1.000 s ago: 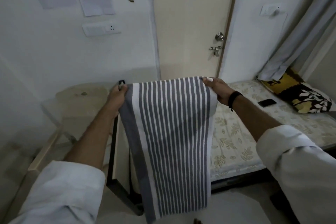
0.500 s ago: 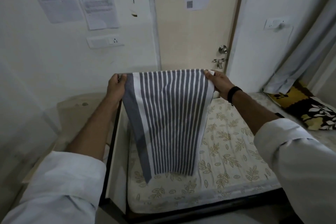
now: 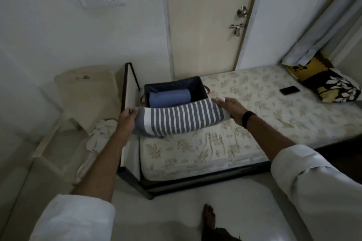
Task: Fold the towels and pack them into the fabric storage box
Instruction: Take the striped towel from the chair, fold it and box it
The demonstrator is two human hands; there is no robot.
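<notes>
Far left of frame: a cream plastic chair point(image 3: 86, 92), with a crumpled white cloth point(image 3: 100, 135) hanging at its right edge. Just right of it, the black metal bed frame point(image 3: 130, 84) and the leaf-printed cream mattress point(image 3: 254, 107).

Centre-left: the left hand point(image 3: 127, 117) grips the left end of the folded grey-and-white striped towel point(image 3: 180, 118), fingers curled round the edge. The towel is held level and slightly sagging, above the mattress and just in front of the dark navy fabric storage box point(image 3: 174, 84). The box sits on the mattress at the upper-left corner of the bed; a folded blue towel point(image 3: 169, 97) lies inside it.

Centre-right: the right hand point(image 3: 229, 106) pinches the towel's right end, thumb on top. A black band point(image 3: 247, 118) sits on that wrist.

Right: a black phone point(image 3: 289, 90) lies on the mattress, near a yellow-and-brown leaf-patterned pillow point(image 3: 329, 82). A grey curtain point(image 3: 323, 25) hangs above the pillow.
</notes>
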